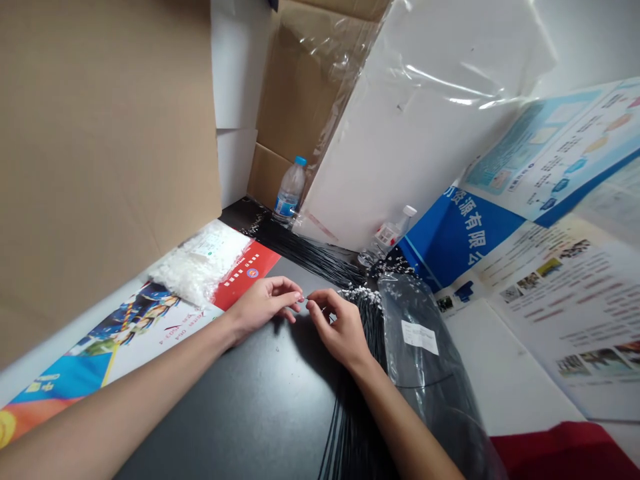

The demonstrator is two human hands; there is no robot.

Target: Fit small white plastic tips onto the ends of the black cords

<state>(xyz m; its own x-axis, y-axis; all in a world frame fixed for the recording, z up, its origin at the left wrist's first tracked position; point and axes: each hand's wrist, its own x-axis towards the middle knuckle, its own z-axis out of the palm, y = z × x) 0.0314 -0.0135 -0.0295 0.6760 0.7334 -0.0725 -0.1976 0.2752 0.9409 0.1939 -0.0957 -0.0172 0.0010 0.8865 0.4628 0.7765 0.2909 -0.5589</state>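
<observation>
My left hand (265, 301) is closed in a pinch, thumb against forefinger, over the black tabletop (240, 400). Facing it, my right hand (344, 327) also pinches, and the two sets of fingertips nearly meet. Whatever lies between them is too small to make out. Beneath and beside my right hand runs a bundle of thin black wires (373, 330) with white connector ends. To the left of my left hand lies a clear bag of small white pieces (200, 263).
Another bundle of black wires (310, 250) stretches across the back, near a blue-capped bottle (290, 193) and a white-capped bottle (385, 237). A clear plastic bag (420, 360) with a label lies on the right. Cardboard (110, 133) stands at the left.
</observation>
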